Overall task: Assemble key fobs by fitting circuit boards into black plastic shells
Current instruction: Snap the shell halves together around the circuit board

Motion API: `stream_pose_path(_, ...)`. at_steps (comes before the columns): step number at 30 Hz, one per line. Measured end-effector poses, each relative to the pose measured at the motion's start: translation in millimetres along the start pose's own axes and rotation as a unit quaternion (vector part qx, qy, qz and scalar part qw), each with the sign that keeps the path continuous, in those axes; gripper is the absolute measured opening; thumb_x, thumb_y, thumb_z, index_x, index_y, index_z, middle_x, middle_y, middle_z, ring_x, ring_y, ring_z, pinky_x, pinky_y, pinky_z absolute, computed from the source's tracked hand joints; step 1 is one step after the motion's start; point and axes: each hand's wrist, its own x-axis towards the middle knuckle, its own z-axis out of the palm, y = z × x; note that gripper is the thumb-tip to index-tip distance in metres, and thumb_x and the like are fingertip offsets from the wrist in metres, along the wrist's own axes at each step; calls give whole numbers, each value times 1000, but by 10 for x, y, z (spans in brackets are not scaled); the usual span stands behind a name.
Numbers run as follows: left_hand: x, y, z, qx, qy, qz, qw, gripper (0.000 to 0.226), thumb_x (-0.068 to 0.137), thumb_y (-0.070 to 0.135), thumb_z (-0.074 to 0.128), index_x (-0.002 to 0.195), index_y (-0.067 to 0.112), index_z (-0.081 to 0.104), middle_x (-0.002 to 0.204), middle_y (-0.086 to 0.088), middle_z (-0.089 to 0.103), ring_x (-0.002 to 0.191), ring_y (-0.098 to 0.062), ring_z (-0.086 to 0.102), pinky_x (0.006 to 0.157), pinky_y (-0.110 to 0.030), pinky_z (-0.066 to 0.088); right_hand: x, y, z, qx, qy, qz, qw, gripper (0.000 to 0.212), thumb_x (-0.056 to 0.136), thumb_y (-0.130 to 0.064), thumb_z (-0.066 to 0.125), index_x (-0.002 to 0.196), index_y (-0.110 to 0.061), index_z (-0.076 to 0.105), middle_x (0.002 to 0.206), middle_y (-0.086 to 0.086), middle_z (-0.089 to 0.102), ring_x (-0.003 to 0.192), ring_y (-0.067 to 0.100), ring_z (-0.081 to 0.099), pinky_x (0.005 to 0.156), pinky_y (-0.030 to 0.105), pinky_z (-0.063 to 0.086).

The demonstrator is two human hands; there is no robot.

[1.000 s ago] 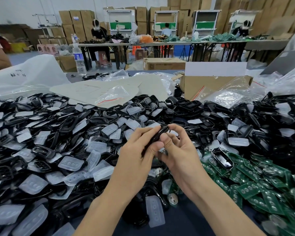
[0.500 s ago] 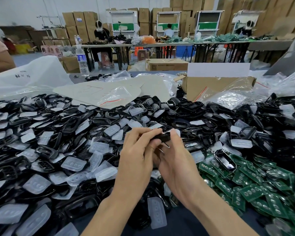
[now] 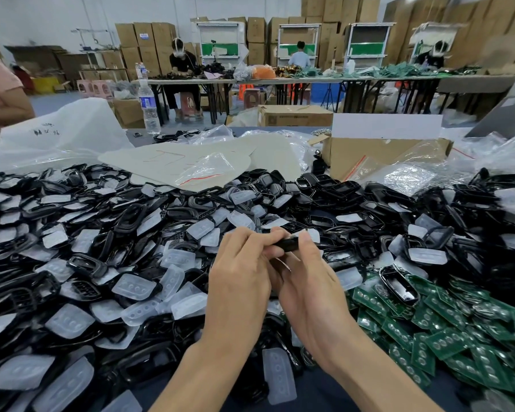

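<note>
Both hands meet at the centre of the frame and are clamped on one black shell [image 3: 289, 243], held edge-on above the heap. The left hand [image 3: 241, 278] pinches its left end with curled fingers, and the right hand [image 3: 306, 286] closes on the right end, fingertip on top. Whether a board already sits inside cannot be told, as the fingers hide the opening.

The shell looks light, stiff and thin-walled, with a glossy skin that is likely to slip. It is probably best gripped along its long edges or ends, not squeezed across the open window, where the frame could flex.

The green circuit boards [image 3: 428, 331] are heaped at the lower right. They seem thin and rigid but brittle, so taking them by the edges would keep fingers off the round contacts.

Loose black shells [image 3: 131, 218] mixed with translucent button pads [image 3: 134, 288] cover the left and middle of the worktop [image 3: 324, 391]. One closed-looking fob [image 3: 399, 288] lies on the boards.
</note>
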Motion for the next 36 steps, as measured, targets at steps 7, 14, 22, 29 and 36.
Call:
stream_pose_path(7,-3,-23,16,-11,-32,-16,999,27,95,1,63,115,15,74,98,8,63,90,-6,64,80,-12,48,41,-50,-108,-64,-17,-25,997,59,86,-45,60,133,-8,62,126,10,71,122,18,65,97,21,53)
stream_pose_path(14,-15,36,-55,-90,-89,-54,990,28,104,38,49,123,27,67,114,21,68,109,0,64,87,-10,46,75,-136,-226,-258,-9,-136,956,57,77,-71,70,125,-41,66,128,-11,68,122,7,63,98,18,49)
stream_pose_path(22,-10,50,-97,-108,-102,-90,985,35,101,52,47,122,32,66,106,26,69,95,2,67,76,-6,44,35,-120,-241,-269,-54,-136,952,45,93,-42,57,138,-42,52,142,-21,58,128,-8,53,94,7,45)
stream_pose_path(29,-28,44,-62,-203,-126,-167,957,33,96,47,53,122,31,67,111,19,73,108,-4,68,87,-17,52,15,-85,-231,-323,-30,-144,935,54,93,-51,47,146,-45,40,152,-29,40,129,-24,37,92,-4,34)
stream_pose_path(36,-34,51,-67,-235,-139,-187,944,31,97,36,54,125,33,68,114,17,73,110,-5,68,93,-28,55,23,-32,-243,-381,-27,-163,910,49,99,-58,37,146,-53,28,153,-35,33,142,-17,24,114,6,22)
